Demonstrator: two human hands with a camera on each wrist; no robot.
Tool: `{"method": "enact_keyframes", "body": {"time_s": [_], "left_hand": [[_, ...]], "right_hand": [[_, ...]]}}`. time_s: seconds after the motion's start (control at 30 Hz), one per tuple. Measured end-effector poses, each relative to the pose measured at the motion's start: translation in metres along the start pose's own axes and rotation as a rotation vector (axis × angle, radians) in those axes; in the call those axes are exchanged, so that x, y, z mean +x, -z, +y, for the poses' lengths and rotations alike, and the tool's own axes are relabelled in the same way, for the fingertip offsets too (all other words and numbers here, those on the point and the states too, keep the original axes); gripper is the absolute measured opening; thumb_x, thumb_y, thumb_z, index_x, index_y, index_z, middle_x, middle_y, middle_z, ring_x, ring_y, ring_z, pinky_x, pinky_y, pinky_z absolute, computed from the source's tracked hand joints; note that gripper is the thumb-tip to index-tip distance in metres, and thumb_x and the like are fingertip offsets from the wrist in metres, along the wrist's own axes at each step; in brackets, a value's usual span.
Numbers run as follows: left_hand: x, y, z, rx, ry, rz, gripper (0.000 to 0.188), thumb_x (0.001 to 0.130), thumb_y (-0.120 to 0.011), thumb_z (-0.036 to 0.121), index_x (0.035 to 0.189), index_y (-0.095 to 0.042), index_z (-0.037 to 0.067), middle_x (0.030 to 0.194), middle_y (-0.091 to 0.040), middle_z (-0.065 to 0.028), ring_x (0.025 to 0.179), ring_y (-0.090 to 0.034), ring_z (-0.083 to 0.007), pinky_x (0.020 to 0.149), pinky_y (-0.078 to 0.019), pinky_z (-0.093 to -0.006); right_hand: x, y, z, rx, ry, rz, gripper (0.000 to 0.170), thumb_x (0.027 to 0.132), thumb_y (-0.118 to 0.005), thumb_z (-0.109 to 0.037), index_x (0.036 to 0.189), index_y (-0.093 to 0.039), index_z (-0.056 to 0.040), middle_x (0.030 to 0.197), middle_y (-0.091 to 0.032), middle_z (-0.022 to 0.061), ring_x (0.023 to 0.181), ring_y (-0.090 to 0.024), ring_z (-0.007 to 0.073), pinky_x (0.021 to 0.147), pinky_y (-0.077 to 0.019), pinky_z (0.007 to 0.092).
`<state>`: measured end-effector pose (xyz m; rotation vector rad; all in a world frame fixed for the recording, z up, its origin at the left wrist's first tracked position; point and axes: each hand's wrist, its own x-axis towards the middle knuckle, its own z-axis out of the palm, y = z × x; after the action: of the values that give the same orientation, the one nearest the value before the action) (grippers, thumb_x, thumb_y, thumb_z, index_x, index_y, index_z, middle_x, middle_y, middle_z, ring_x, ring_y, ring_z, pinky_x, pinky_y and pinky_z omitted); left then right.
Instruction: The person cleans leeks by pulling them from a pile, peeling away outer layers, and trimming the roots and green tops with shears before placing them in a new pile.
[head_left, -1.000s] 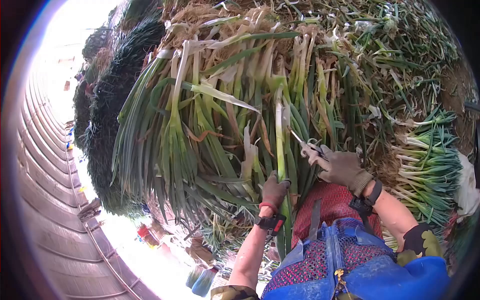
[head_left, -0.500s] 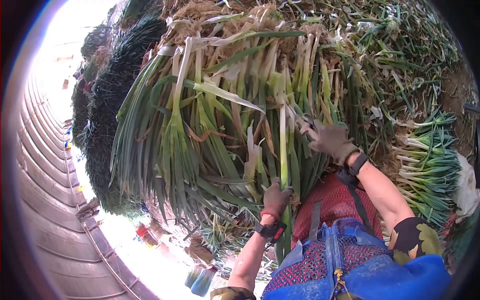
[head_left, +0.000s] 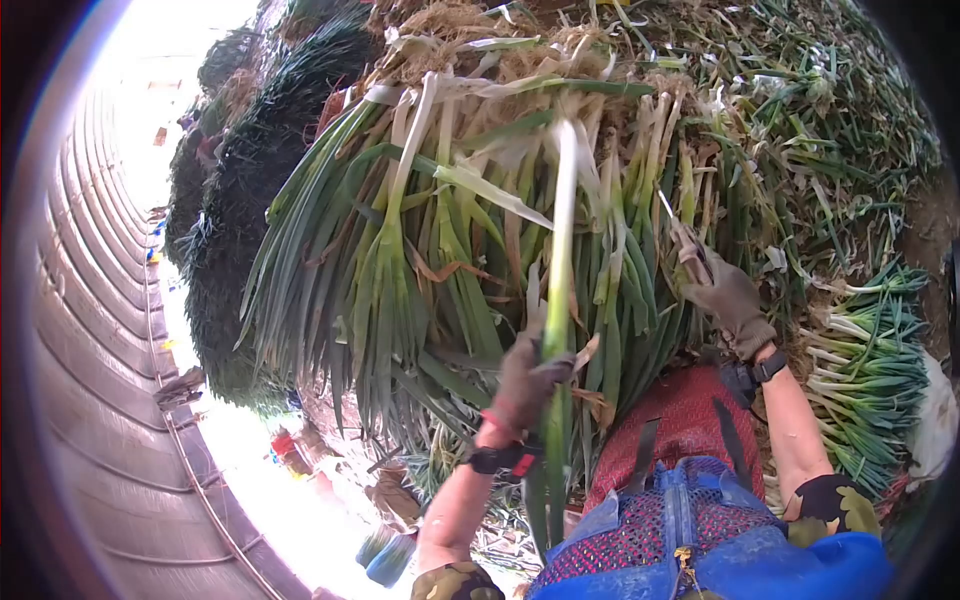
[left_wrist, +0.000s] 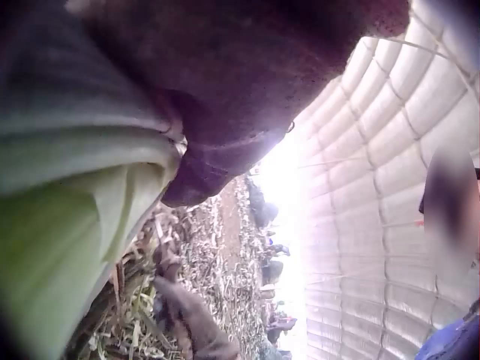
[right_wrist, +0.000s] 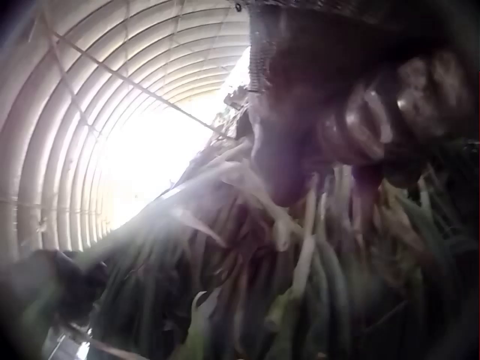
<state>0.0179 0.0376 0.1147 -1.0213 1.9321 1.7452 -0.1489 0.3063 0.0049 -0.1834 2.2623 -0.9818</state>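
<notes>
A long green onion (head_left: 562,220) with a white upper shaft stands out over the pile, its leaves hanging toward the lap. Around its green part curls the gloved left hand (head_left: 525,380); in the left wrist view that glove (left_wrist: 240,82) lies against broad pale-green leaves (left_wrist: 52,247). The gloved right hand (head_left: 728,303) grips a small tool with a thin pointed blade (head_left: 667,204), to the right of the onion and apart from it. In the right wrist view the right glove (right_wrist: 300,112) is dark and blurred above the pile, and the tool cannot be made out.
A big heap of green onions (head_left: 380,290) spreads under and left of the hands, roots at the far side. Trimmed onions (head_left: 865,350) lie in a row at the right. Leaf scraps (head_left: 800,120) cover the back right. A red mesh sack (head_left: 680,420) rests by the lap.
The left hand has moved left with the onion, whose white end now rises clear of the heap. The right hand and tool have drawn away to the right. The head view has shifted slightly.
</notes>
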Motion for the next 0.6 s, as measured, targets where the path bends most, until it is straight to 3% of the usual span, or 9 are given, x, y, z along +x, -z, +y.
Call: {"method": "enact_keyframes", "body": {"time_s": [0.03,0.1,0.17,0.23,0.3,0.37,0.5,0.57,0.6], "left_hand": [[0.001,0.011,0.023,0.018,-0.051,0.01,0.032,0.088,-0.066,0.004,0.118,-0.057,0.001,0.093,-0.061,-0.0003,0.077,-0.057,-0.0105,0.066,-0.048,-0.0252],[0.004,0.037,0.073,-0.39,0.097,0.157,0.027,0.089,-0.063,0.003,0.115,-0.056,0.001,0.097,-0.06,-0.0015,0.078,-0.058,-0.0107,0.067,-0.0497,-0.0246],[0.012,0.086,0.091,0.045,-0.179,0.163,0.024,0.089,-0.062,0.005,0.112,-0.057,0.002,0.101,-0.059,-0.0045,0.082,-0.06,-0.0131,0.072,-0.052,-0.0259],[0.02,0.13,0.123,0.295,-0.285,0.177,0.03,0.086,-0.064,0.005,0.114,-0.056,0.002,0.101,-0.059,-0.007,0.087,-0.062,-0.016,0.078,-0.0532,-0.0279],[0.049,0.192,0.128,0.214,-0.294,0.205,0.046,0.083,-0.068,0.005,0.127,-0.056,0.001,0.105,-0.061,-0.0083,0.086,-0.063,-0.0157,0.075,-0.0549,-0.0285],[0.074,0.185,0.128,0.412,-0.383,0.338,0.048,0.084,-0.069,0.008,0.129,-0.056,0.001,0.106,-0.063,-0.0093,0.087,-0.063,-0.0156,0.077,-0.0543,-0.0287],[0.129,0.144,0.123,0.791,-0.579,0.605,0.052,0.086,-0.072,0.013,0.135,-0.057,0.002,0.107,-0.068,-0.0113,0.088,-0.064,-0.0155,0.081,-0.0532,-0.0292],[0.15,0.074,0.099,0.709,-0.419,0.274,0.041,0.088,-0.071,0.013,0.127,-0.063,0.001,0.107,-0.07,-0.0101,0.095,-0.065,-0.0146,0.085,-0.0527,-0.029],[0.168,0.039,0.077,0.375,-0.278,0.061,0.036,0.09,-0.069,0.011,0.124,-0.064,0.001,0.11,-0.07,-0.0084,0.097,-0.065,-0.0131,0.086,-0.052,-0.0278]], "right_hand": [[-0.006,0.002,0.001,-0.052,0.055,-0.026,0.064,0.075,-0.075,-0.047,0.127,-0.059,-0.0136,0.09,-0.067,0.0206,0.082,-0.066,0.039,0.073,-0.0506,0.0442],[-0.024,0.005,0.006,-0.156,0.149,-0.082,0.063,0.075,-0.075,-0.048,0.122,-0.061,-0.0088,0.089,-0.067,0.0218,0.082,-0.066,0.0403,0.071,-0.0505,0.0453],[-0.025,-0.004,0.033,-0.347,0.102,-0.044,0.074,0.072,-0.074,-0.053,0.13,-0.058,-0.0096,0.086,-0.069,0.0203,0.081,-0.067,0.0405,0.07,-0.0523,0.0476],[-0.024,-0.007,0.029,-0.382,0.021,-0.012,0.077,0.072,-0.073,-0.054,0.132,-0.057,-0.008,0.086,-0.069,0.0209,0.082,-0.068,0.0399,0.071,-0.0527,0.0476],[-0.023,-0.009,0.011,-0.367,0.046,-0.072,0.07,0.073,-0.073,-0.05,0.126,-0.057,-0.008,0.085,-0.069,0.0198,0.081,-0.068,0.0392,0.07,-0.0525,0.0481],[-0.017,-0.019,0.006,-0.338,0.094,-0.096,0.057,0.072,-0.076,-0.047,0.111,-0.063,-0.0063,0.083,-0.068,0.0191,0.077,-0.067,0.0391,0.068,-0.0514,0.0482],[0.027,-0.027,0.013,-0.282,-0.062,-0.033,0.065,0.073,-0.072,-0.045,0.124,-0.054,-0.0093,0.088,-0.07,0.02,0.084,-0.069,0.0402,0.073,-0.0532,0.05],[0.029,-0.025,0.014,-0.326,-0.08,-0.11,0.068,0.071,-0.073,-0.047,0.124,-0.054,-0.0092,0.09,-0.07,0.0199,0.087,-0.069,0.039,0.075,-0.0536,0.049],[0.021,-0.022,0.013,-0.343,-0.072,-0.134,0.068,0.071,-0.073,-0.047,0.124,-0.055,-0.0094,0.09,-0.071,0.0195,0.086,-0.069,0.0387,0.075,-0.0536,0.0489]]}}
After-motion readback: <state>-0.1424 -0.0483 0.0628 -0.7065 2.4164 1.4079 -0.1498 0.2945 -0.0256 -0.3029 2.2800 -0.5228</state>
